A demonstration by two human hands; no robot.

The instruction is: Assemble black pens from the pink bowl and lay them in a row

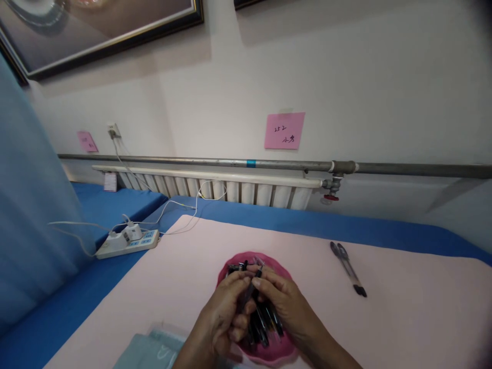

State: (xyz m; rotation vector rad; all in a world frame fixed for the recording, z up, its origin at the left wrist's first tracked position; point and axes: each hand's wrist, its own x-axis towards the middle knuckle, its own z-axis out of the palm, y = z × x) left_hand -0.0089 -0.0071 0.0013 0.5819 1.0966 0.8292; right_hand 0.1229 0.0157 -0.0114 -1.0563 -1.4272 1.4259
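Both hands meet over a pink scalloped bowl (290,353) that holds several black and clear pens (265,320). Between my fingertips is a pen (255,283) with a black end pointing up and away. My left hand (225,307) wraps round its lower part, fingers curled. The thumb and fingers of my right hand (284,302) pinch it near the black end. My fingers hide much of this pen. Off to the right, two clear pens with black ends (349,269) lie side by side on the pink sheet (403,318).
A power strip (128,243) with white plugs and cables lies on the blue bed surface (49,297) at left. Light-blue plastic packaging (149,351) sits at the near edge. Behind are a radiator (246,192), a pipe with a red valve (331,198) and a blue curtain (31,205).
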